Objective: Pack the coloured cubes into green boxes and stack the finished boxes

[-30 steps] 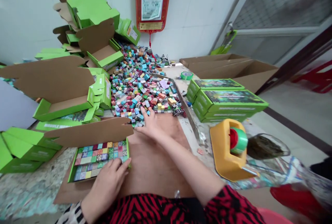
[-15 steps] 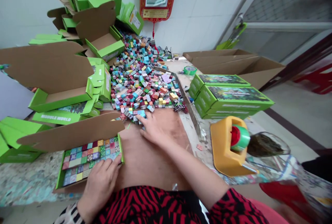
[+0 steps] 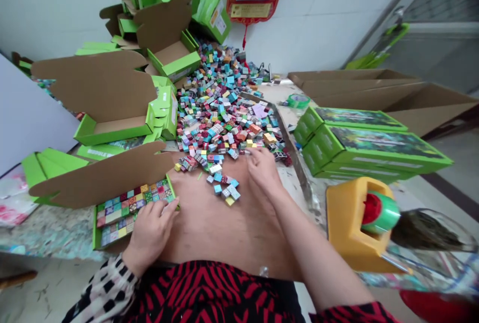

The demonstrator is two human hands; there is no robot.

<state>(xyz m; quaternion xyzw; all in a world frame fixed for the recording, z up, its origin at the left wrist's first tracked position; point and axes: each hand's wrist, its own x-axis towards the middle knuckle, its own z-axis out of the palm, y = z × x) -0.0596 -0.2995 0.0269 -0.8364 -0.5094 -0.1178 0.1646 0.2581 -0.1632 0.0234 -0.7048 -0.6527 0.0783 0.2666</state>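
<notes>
The open green box sits near the front left edge of the brown board, its cardboard lid standing up, and it looks almost full: rows of small coloured cubes cover nearly all of its floor, with only the corner under the left hand hidden. That hand rests flat and spread on the box's near right corner, gripping nothing. The right hand lies palm down, fingers loosely open, at the edge of the big cube heap towards the board's far side. A few loose cubes lie between the hands. Closed green boxes are stacked at the right edge, beside a yellow tape dispenser.
</notes>
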